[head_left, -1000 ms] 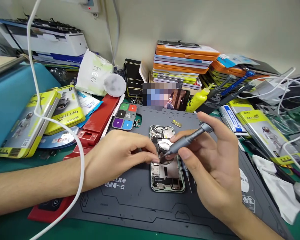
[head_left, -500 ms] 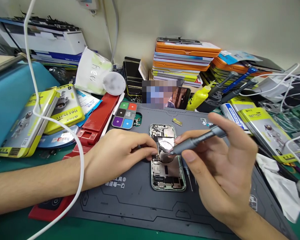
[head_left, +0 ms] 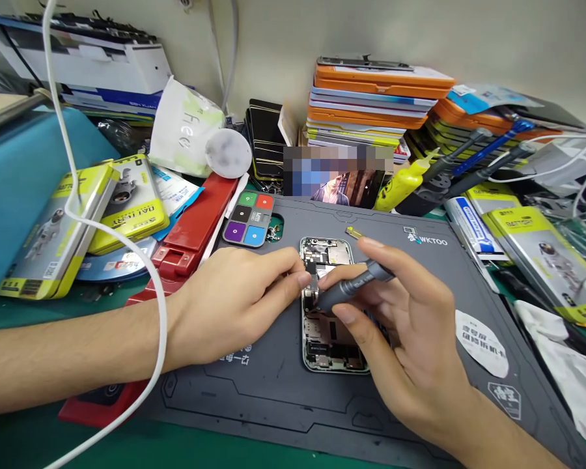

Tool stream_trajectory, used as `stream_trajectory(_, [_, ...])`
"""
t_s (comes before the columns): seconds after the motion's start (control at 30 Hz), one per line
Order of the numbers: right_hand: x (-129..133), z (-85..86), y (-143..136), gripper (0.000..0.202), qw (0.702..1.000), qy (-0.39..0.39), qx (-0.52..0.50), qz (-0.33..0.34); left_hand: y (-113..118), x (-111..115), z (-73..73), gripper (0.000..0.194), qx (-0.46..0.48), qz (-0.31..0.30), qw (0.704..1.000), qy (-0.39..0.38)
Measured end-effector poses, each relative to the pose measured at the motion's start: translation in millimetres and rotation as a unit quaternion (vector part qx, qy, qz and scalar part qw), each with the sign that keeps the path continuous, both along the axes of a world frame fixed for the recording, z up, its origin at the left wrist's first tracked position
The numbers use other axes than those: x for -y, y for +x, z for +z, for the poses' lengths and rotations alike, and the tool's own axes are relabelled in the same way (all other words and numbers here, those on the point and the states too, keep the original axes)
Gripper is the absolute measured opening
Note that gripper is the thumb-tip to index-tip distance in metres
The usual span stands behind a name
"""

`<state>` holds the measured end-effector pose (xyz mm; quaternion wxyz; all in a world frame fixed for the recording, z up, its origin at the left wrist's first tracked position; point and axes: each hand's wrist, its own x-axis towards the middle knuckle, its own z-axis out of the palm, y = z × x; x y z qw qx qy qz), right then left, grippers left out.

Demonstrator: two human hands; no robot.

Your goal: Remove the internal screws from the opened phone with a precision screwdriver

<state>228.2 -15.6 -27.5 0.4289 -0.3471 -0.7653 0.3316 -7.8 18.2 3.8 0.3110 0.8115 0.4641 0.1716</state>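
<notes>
An opened phone [head_left: 317,358] lies on the grey mat, its inner boards and parts bare. My right hand [head_left: 405,332] holds a grey screwdriver [head_left: 354,284] slantwise, its lower end over the phone's left inner side. The tip is hidden among the parts. My left hand [head_left: 244,296] reaches in from the left, thumb and forefinger pinched at a dark strip [head_left: 312,277] along the phone's left side. Whether the strip is between those fingertips is not clear. Part of the phone's middle and right edge is covered by my right hand.
A colour-blocked tray [head_left: 247,218] sits beyond the phone, near a small yellow-tipped piece [head_left: 354,232]. Behind stand a propped screen [head_left: 339,189], a yellow bottle [head_left: 403,185] and stacked orange boxes [head_left: 381,81]. A white cable [head_left: 163,312] hangs across my left forearm.
My right hand and the screwdriver have shifted left over the phone, toward my left fingertips. The round shiny area seen in the phone before is now covered. The view has turned slightly.
</notes>
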Motion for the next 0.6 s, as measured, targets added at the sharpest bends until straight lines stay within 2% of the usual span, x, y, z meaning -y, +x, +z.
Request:
stream_trajectory(0.23, [-0.7, 4.9, -4.6, 0.073, 0.999, -0.026, -0.029, 0.004, 0.5, -3.0, -1.8, 0.018, 0.005, -0.004, 1.0, -0.012])
stream_trajectory(0.4, [-2.1, 8.3, -3.7, 0.07, 0.998, -0.001, -0.065, -0.027, -1.0, -5.1, -4.2, 0.013, 0.065, -0.063, 0.996, -0.009])
stream_trajectory(0.6, [-1.7, 10.0, -4.6, 0.068, 0.995, -0.006, -0.088, -0.039, -1.8, -4.5, -7.3, 0.011, 0.052, -0.094, 0.994, 0.018])
